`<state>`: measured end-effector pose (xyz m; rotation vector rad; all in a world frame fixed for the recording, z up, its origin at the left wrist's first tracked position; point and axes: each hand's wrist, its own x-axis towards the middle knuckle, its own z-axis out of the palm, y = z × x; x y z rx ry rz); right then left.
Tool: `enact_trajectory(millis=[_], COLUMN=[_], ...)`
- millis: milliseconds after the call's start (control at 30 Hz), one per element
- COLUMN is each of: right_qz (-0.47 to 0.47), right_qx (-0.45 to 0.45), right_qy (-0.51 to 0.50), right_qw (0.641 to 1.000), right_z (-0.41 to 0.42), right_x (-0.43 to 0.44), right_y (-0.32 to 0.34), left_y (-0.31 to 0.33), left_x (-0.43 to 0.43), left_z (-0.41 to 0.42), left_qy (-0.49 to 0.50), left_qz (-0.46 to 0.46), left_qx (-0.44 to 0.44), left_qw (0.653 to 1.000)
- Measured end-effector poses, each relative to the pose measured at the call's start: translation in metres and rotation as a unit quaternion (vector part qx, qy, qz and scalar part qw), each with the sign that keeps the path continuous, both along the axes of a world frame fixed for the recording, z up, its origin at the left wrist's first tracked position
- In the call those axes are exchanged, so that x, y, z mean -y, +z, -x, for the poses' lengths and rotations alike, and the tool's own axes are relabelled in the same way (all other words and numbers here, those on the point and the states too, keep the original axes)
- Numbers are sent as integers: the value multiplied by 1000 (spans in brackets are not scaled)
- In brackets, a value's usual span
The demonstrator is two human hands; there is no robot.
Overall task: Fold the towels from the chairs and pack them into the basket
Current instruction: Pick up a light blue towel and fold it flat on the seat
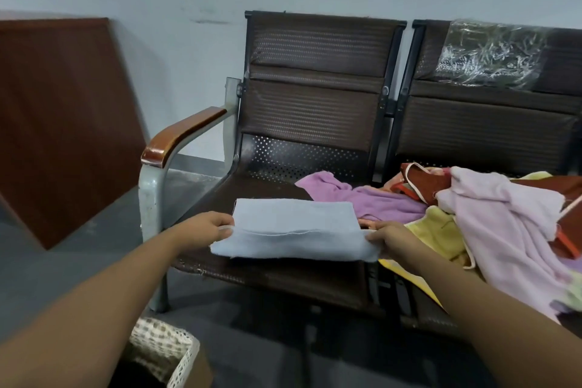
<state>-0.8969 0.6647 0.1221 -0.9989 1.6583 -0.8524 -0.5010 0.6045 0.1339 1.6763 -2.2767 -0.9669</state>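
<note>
A light blue towel [294, 230], folded over once, lies on the seat of the left brown chair [274, 271]. My left hand [206, 228] pinches its left edge and my right hand [389, 238] pinches its right edge, thumbs on top. Behind it a purple towel [374, 200] lies crumpled on the seat. On the right chair [485, 132] sits a heap of a pale pink towel [504, 224], a yellow towel [441, 231] and a dark red cloth [425, 181]. The cream woven basket [170, 350] stands on the floor at the bottom left, under my left forearm.
A metal armrest with a wooden top [179, 138] borders the left chair. A brown wooden panel [59, 123] leans against the wall at the left. Clear plastic wrap [491, 53] covers part of the right chair's backrest. Grey floor lies in front.
</note>
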Motion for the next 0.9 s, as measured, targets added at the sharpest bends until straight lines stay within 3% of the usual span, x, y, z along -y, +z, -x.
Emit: enact_trajectory(millis=[100, 200, 333, 467, 667, 900], right_qz=[-69, -55, 30, 86, 127, 102], right_qx=[-11, -55, -120, -258, -323, -354], right_qy=[31, 52, 49, 22, -14, -6], right_qw=[997, 996, 991, 962, 938, 930], right_z=[4, 10, 12, 9, -3, -8], right_x=[2, 9, 29, 71, 128, 131], right_y=[-7, -13, -23, -36, -65, -119], left_y=[-2, -10, -17, -19, -60, -88], left_x=[6, 11, 34, 75, 109, 111], left_z=[-3, -4, 2, 13, 20, 22], left_qy=[-6, -5, 45, 96, 172, 214], left_qz=[-59, -75, 18, 92, 107, 102], left_qx=[-21, -31, 5, 43, 56, 41], left_qw=[998, 997, 999, 990, 978, 971])
